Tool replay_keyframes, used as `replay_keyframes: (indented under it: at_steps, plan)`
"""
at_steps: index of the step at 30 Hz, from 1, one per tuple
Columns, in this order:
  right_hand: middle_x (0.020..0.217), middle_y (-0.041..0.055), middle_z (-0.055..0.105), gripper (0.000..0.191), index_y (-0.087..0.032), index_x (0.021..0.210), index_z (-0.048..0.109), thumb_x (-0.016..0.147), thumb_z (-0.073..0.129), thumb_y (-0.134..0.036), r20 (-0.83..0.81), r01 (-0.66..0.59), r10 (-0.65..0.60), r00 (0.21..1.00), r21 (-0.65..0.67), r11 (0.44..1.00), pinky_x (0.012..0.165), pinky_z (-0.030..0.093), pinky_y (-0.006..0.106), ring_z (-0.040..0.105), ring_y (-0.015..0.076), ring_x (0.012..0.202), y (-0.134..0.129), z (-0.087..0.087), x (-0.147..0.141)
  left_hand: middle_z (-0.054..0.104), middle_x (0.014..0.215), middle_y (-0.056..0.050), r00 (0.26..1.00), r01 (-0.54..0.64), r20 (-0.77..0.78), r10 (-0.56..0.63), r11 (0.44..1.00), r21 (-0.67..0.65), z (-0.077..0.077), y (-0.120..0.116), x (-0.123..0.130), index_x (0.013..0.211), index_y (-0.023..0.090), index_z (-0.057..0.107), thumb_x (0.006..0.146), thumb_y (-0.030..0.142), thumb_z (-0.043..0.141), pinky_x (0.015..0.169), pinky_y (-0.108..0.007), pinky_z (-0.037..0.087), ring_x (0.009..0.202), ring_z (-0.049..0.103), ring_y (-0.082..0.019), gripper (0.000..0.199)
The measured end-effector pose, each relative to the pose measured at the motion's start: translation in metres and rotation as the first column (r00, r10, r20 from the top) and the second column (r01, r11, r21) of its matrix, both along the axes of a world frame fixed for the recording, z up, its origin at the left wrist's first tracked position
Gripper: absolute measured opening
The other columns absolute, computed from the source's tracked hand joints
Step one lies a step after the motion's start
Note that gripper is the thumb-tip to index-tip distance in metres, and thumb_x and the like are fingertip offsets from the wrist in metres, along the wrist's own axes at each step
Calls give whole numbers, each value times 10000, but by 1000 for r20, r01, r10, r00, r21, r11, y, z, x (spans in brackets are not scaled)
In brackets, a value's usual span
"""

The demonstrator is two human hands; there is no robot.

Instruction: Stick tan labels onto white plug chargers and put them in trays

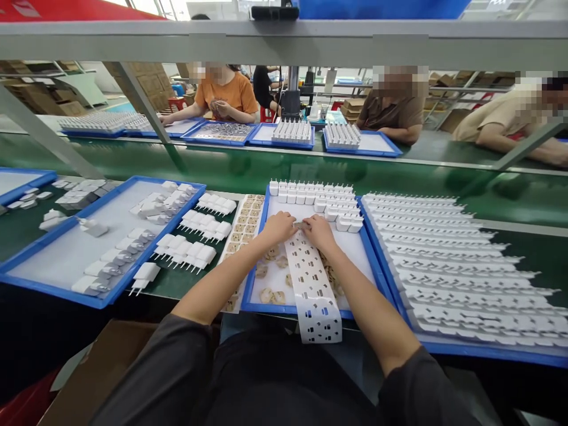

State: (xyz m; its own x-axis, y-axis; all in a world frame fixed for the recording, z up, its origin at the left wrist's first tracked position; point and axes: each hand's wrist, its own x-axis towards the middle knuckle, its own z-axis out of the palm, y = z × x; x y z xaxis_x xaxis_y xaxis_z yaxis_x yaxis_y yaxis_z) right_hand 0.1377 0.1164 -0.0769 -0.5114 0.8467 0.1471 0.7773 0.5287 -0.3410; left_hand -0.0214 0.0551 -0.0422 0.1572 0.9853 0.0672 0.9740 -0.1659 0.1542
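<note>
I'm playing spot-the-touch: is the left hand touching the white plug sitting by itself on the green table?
Apart. The head view shows green table between the left hand and plug.

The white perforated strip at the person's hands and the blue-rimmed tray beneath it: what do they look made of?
White perforated strip: probably thin plastic film or coated paper, fairly glossy; light glints near its lower end. Blue-rimmed tray: likely plastic, judging by the smooth, evenly colored rim; its white base's material is unclear.
</note>
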Motion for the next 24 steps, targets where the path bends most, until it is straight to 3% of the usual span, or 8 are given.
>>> replay_keyframes:
  at_steps: [3, 7, 12, 24]
  plan:
    - [1135, 128, 624, 304, -166, 1168, 658, 906, 516, -227, 26, -3, 3, 1000, -9, 1000, 917, 397, 357, 525, 272, 1095, 0, -2, 0, 638, 1142, -140, 999, -35, -8, 34, 999, -37, -10, 16, 0, 1140, 163, 667, 864, 351, 590, 880, -363, 501, 1118, 574, -293, 343]
    - [1139, 123, 619, 297, -173, 1161, 658, 899, 530, -234, 31, -10, 10, 999, -20, 1000, 898, 399, 351, 519, 268, 1090, 2, -3, 0, 612, 1171, -138, 999, -34, -8, 33, 997, -63, -18, 19, -2, 1196, 182, 643, 860, 364, 593, 909, -366, 490, 1142, 558, -296, 385]
    - [1109, 116, 633, 278, -173, 1138, 661, 901, 531, -239, 6, -12, 12, 1000, -11, 1000, 894, 400, 359, 519, 266, 1072, 3, -4, 0, 607, 1184, -112, 1000, -24, -4, 24, 998, -61, -19, 15, 0, 1240, 235, 626, 884, 337, 554, 938, -361, 475, 1144, 549, -277, 377]
    - [1046, 90, 665, 205, -192, 1037, 675, 908, 516, -202, -11, -1, 1, 1000, 22, 1000, 874, 406, 332, 551, 227, 1017, 4, -6, -5, 619, 1166, -118, 999, -31, 36, 34, 998, -61, -20, 16, 0, 1217, 208, 646, 875, 334, 553, 936, -375, 479, 1118, 556, -280, 377]
